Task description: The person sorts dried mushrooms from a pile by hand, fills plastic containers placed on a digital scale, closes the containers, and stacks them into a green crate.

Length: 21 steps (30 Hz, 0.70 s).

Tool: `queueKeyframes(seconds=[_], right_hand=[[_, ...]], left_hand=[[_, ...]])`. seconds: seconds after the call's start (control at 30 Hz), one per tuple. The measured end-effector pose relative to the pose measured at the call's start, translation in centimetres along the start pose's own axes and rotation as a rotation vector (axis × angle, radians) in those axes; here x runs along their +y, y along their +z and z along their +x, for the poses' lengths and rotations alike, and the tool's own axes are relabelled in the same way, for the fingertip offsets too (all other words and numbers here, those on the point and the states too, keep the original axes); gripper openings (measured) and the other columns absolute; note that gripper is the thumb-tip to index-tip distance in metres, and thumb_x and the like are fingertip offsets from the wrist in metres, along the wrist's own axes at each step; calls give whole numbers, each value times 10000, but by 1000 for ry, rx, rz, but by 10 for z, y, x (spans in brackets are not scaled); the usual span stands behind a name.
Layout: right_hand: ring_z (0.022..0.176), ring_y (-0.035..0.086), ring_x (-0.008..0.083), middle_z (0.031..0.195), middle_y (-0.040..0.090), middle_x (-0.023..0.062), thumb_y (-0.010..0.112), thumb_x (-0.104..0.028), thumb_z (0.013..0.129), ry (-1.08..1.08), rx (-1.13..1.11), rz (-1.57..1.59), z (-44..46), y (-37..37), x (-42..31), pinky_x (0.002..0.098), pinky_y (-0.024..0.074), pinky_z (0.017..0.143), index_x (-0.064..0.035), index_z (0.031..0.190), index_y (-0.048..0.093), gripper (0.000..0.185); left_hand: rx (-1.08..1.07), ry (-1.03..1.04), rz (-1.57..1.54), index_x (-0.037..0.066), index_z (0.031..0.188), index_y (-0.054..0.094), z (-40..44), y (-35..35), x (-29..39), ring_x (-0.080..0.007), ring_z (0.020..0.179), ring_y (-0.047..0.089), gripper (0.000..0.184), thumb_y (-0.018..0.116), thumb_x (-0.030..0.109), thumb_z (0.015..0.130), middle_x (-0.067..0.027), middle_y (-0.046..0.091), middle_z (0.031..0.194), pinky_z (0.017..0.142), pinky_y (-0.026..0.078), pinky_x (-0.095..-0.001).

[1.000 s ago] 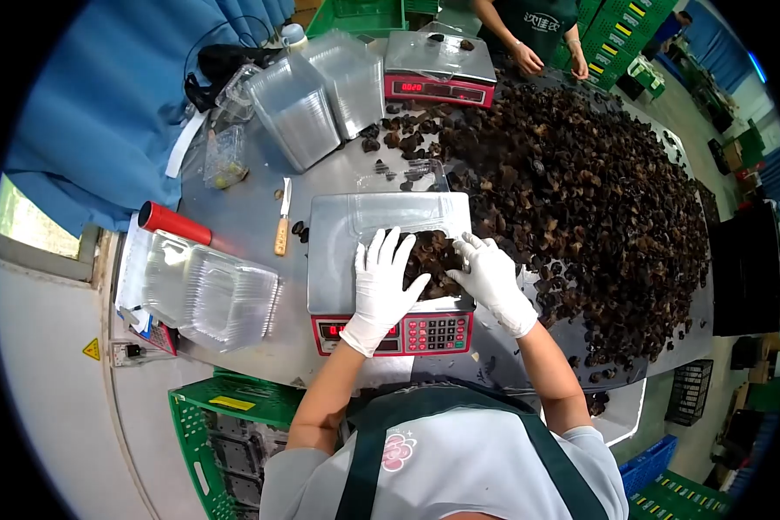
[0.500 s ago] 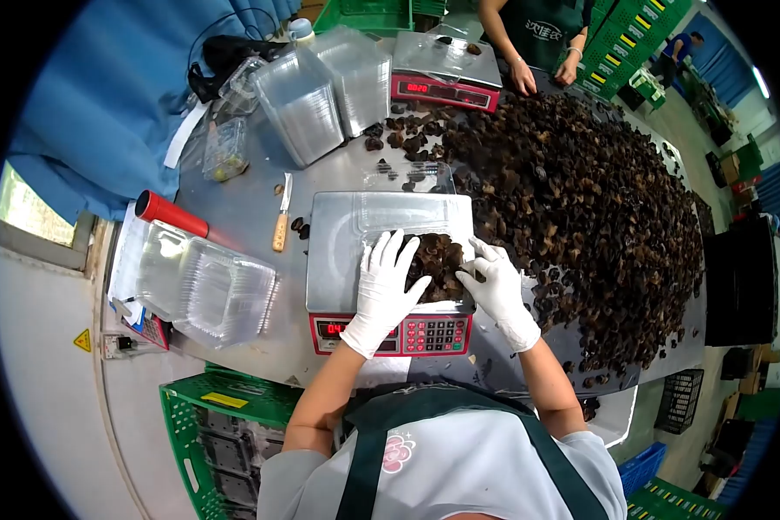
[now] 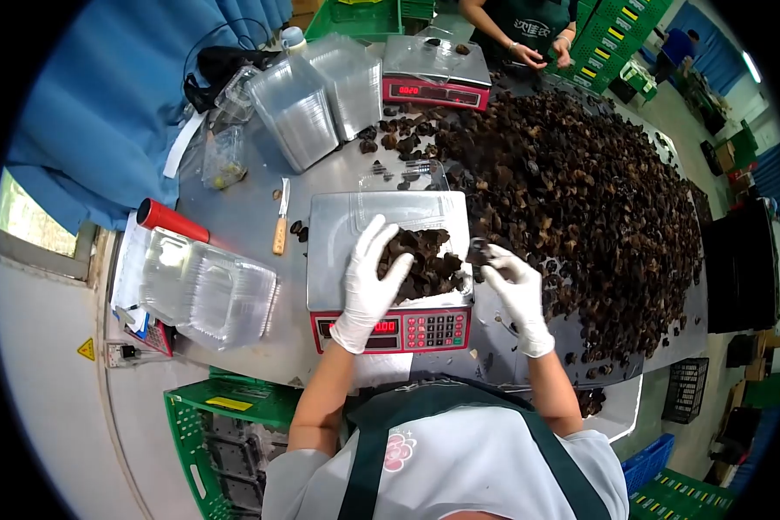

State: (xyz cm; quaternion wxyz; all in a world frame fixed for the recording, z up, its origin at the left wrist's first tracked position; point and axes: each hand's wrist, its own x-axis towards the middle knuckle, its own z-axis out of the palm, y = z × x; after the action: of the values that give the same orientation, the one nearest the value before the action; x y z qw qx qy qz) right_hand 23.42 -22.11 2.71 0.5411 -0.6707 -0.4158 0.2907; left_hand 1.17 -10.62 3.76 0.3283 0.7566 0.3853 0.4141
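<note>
A clear plastic box of dark brown fungus pieces [image 3: 425,267] rests on the metal pan of a red scale [image 3: 338,221]. My left hand [image 3: 373,282], in a white glove, is at the box's left side, its fingers apart and holding nothing. Just right of the box, my right hand [image 3: 516,295], also gloved, pinches a dark fungus piece [image 3: 478,251] between thumb and fingertips. The box's clear lid lies folded back across the pan. To the right spreads a large heap of the same fungus [image 3: 589,217].
A knife [image 3: 282,224], a red cylinder [image 3: 173,222] and stacked clear boxes [image 3: 221,295] are on the left. Further back stand more clear boxes [image 3: 295,113] and a second scale [image 3: 433,74]. A co-worker's hands [image 3: 537,57] are at the heap's far edge.
My left hand has lifted slightly and opened away from the fungus. My right hand has drawn back to the right of the box, now with a dark piece at its fingertips.
</note>
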Motion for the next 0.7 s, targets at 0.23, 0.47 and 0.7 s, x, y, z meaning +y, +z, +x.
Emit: queueKeyframes(seconds=[0.23,0.47,0.7], right_hand=[[907,616,115,1090,682,87,660,-24,815,166,587,-499,-81,-169,67,254,491,803,24,893,652,92],[948,653,303,1054,677,131,718,-279,783,689,744,-1206,-209,-306,121,400,511,818,-78,1120,624,404],[923,671,225,1032,687,139,720,-235,796,300,395,-836,-119,-146,96,305,509,831,-54,1136,642,393]], left_hand=[[164,-120,-43,6,1136,622,-9,-48,-32,-238,1165,545,307,659,52,835,-147,564,1258,1005,417,-343],[234,-300,-141,-20,1150,612,-32,-71,-62,-168,1045,592,282,615,28,873,-100,599,1209,878,477,-279],[244,-280,-142,-25,1168,603,-35,-78,-63,-160,1016,597,294,616,56,885,-99,623,1150,884,473,-277]])
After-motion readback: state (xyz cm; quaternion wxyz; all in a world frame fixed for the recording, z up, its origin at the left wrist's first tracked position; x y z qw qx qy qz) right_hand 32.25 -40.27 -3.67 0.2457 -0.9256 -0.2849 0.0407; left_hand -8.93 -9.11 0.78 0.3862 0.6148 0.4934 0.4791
